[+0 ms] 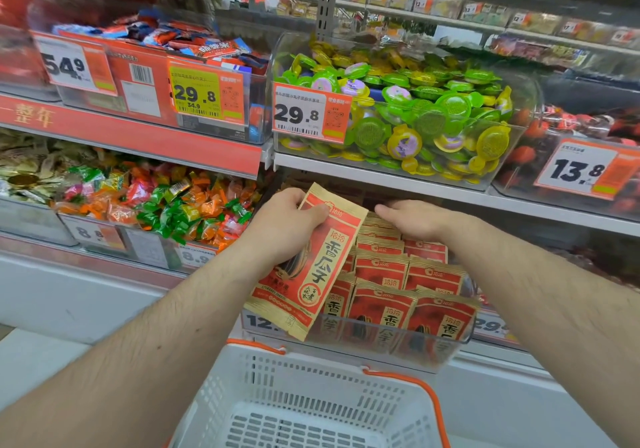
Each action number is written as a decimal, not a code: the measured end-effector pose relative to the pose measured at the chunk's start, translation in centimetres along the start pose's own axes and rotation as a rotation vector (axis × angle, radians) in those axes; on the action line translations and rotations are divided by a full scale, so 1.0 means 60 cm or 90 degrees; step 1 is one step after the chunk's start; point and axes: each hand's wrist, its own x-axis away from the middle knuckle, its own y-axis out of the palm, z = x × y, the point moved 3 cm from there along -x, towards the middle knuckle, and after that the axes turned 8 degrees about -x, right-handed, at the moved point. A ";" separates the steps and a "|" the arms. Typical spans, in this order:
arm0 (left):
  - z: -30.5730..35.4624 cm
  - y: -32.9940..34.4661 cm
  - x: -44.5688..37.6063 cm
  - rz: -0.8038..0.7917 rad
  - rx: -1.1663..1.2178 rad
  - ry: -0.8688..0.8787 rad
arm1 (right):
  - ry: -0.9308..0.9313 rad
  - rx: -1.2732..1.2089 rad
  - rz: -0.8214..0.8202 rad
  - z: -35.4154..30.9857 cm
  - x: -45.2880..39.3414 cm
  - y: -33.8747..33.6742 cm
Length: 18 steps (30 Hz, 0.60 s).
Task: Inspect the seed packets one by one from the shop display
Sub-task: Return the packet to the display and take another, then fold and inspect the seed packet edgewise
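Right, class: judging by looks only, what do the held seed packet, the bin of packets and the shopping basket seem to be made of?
Seed packet in the left hand: probably matte kraft-style paper; tan border, little glare.
Bin: clear glossy hard plastic; packets show through its front wall.
Shopping basket: white moulded plastic with slotted walls and an orange rim, probably plastic too.

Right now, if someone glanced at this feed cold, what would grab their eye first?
Probably the red and gold seed packet held up at centre in the left hand, above rows of matching packets in a clear bin. The right hand reaches over those rows. Above sits a tub of bright green and yellow jelly cups; a white basket waits below.
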 end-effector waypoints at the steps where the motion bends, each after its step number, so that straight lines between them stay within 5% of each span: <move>1: 0.001 0.001 0.004 -0.003 0.004 0.001 | -0.015 0.002 0.004 -0.006 0.014 0.000; 6: 0.005 0.012 0.024 -0.025 0.027 0.013 | -0.115 -0.047 0.174 -0.046 0.097 0.001; 9: 0.000 0.013 0.043 -0.028 0.067 0.025 | -0.130 -0.279 0.324 -0.062 0.152 0.008; 12: -0.007 0.016 0.065 -0.020 0.111 0.032 | -0.111 -0.548 0.306 -0.083 0.205 0.041; 18: -0.022 0.050 0.099 -0.040 0.210 0.014 | -0.065 -0.666 0.247 -0.095 0.244 0.117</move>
